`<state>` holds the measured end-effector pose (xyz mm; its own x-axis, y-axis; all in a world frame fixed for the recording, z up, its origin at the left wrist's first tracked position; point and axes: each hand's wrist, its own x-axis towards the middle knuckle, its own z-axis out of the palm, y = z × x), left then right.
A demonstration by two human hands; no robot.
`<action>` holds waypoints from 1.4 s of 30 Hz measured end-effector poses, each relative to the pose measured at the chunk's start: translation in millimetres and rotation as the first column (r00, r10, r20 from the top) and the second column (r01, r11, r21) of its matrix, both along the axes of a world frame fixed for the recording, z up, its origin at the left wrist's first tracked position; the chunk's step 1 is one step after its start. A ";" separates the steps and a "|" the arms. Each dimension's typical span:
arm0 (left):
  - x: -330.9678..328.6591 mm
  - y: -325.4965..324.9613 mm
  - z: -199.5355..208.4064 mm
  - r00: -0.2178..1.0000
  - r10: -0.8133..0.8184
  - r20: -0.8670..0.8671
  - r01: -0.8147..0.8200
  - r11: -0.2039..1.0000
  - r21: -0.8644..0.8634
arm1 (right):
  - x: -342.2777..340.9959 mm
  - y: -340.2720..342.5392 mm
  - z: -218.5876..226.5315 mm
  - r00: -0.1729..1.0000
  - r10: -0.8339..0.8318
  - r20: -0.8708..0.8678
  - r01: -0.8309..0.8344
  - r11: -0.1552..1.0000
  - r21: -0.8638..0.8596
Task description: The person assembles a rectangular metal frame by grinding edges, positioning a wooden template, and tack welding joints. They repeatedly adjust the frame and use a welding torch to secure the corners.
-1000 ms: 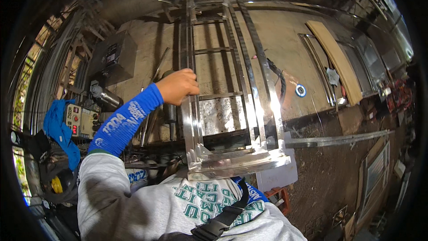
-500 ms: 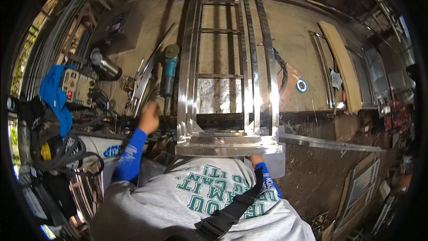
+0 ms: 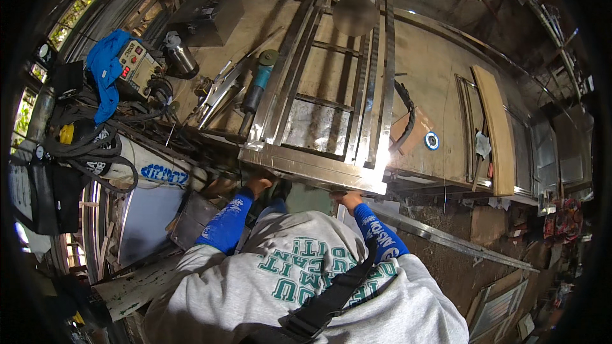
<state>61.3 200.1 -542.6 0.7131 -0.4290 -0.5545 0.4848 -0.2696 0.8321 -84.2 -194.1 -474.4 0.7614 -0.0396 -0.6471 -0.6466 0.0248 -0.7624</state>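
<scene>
A long, shiny metal frame (image 3: 312, 164) of welded square tubes with crossbars lies over the workbench, its near end jutting past the bench edge toward me. My left hand (image 3: 258, 185) is at the left part of that near end, closed on its underside. Under the right part, my right hand (image 3: 348, 200) also grips the frame from below. The tubes above partly hide the fingers of both hands. An angle grinder (image 3: 258, 86) with a teal body and green disc lies just left of the frame.
On the bench's left are loose metal strips (image 3: 220, 97), a steel flask (image 3: 181, 56), a control box (image 3: 137, 64) and a dark metal box (image 3: 207, 16). Right of the frame lie a blue-rimmed disc (image 3: 431, 141) and a wooden plank (image 3: 494, 130). A gas cylinder (image 3: 143, 164) and cables (image 3: 105, 153) crowd my left.
My left hand has come from beside the grinder to the frame's near end. The frame now lies slanted, its far end further right; the whole view has also shifted.
</scene>
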 end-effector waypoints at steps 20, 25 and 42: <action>-9.4 -33.4 314.1 0.890 0.343 0.300 -0.092 0.780 -0.618 | -12.6 9.1 234.1 0.685 -0.315 0.657 0.321 0.940 0.116; 11.9 -34.6 323.8 0.864 0.370 0.341 -0.096 0.787 -0.609 | 6.4 13.9 265.6 0.599 -0.399 0.694 0.423 0.894 0.148; 48.2 -65.1 373.7 0.711 0.541 0.450 -0.135 0.732 -0.667 | 40.4 24.4 347.3 0.516 -0.534 0.670 0.496 0.824 0.275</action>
